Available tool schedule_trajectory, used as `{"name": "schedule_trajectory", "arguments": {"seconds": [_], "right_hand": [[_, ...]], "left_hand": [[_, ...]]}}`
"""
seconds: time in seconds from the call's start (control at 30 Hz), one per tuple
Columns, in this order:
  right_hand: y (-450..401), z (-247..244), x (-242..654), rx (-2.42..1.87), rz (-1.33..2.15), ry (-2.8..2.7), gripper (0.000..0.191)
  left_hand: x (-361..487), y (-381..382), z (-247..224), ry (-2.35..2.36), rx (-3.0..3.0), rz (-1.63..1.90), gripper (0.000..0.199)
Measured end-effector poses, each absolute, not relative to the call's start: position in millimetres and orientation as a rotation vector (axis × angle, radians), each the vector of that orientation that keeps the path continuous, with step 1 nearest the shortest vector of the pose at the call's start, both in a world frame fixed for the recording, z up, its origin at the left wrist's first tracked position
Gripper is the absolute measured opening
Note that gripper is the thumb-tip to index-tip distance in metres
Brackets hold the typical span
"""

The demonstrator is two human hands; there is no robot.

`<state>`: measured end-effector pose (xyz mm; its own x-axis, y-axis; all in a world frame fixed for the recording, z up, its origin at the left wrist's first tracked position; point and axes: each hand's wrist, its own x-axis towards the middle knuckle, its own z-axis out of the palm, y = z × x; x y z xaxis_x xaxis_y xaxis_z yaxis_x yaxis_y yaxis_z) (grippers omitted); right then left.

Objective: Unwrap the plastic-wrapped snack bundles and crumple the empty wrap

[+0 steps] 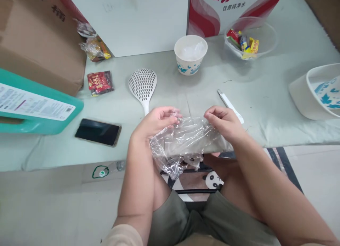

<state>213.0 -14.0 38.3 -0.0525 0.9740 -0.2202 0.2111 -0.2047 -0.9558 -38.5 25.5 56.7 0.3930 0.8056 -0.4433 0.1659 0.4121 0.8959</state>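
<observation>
A crumpled clear plastic bag [183, 138] is stretched between my hands at the table's front edge, its lower part hanging over my lap. My left hand [163, 121] grips its left upper edge, thumb and fingers closed on the film. At the opposite corner, my right hand [221, 120] pinches the plastic between thumb and fingers. Just beyond my left hand lies a white slotted skimmer [143, 84], the lower part of its handle hidden by that hand. A white utility knife [230, 106] rests close behind my right hand.
A paper bowl [190, 56] with clear plastic inside stands ahead. Behind it, to the right, is a transparent bowl [261, 44] of small packets. A white tub [302, 93] stands far right. Leftward are a phone [98, 132], a red packet [99, 83], a teal jug [63, 123] and a cardboard box [39, 44].
</observation>
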Motion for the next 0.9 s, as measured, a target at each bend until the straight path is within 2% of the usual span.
{"name": "schedule_trajectory", "arguments": {"seconds": [0.07,0.13,0.43,0.5,0.6,0.67,0.77,0.9], "right_hand": [[-12.9,35.2,210.5,-1.53,1.271,-1.238,0.028],[-12.1,32.4,208.6,-1.567,1.22,-1.17,0.026],[-10.1,30.6,202.1,-1.567,1.031,-1.032,0.02],[-10.7,30.6,201.6,-1.545,1.036,-1.052,0.02],[-12.9,31.1,200.9,-1.481,1.078,-1.157,0.02],[-14.4,31.8,200.1,-1.458,1.053,-1.257,0.02],[-15.4,33.1,199.1,-1.457,0.983,-1.39,0.019],[-14.1,33.9,198.8,-1.489,0.965,-1.401,0.021]], "left_hand": [[-35.6,26.9,58.6,1.199,1.084,0.59,0.014],[-35.9,28.5,60.9,1.254,1.046,0.705,0.002],[-49.7,32.8,55.2,1.337,0.942,1.142,0.01],[-51.9,32.7,52.4,1.25,0.878,1.149,0.02],[-55.2,30.2,54.2,1.156,0.884,0.967,0.053],[-56.9,28.1,58.3,1.185,0.892,0.824,0.059],[-57.4,26.7,63.3,1.25,0.903,0.659,0.041],[-55.5,28.5,63.3,1.281,0.968,0.825,0.016]]}}
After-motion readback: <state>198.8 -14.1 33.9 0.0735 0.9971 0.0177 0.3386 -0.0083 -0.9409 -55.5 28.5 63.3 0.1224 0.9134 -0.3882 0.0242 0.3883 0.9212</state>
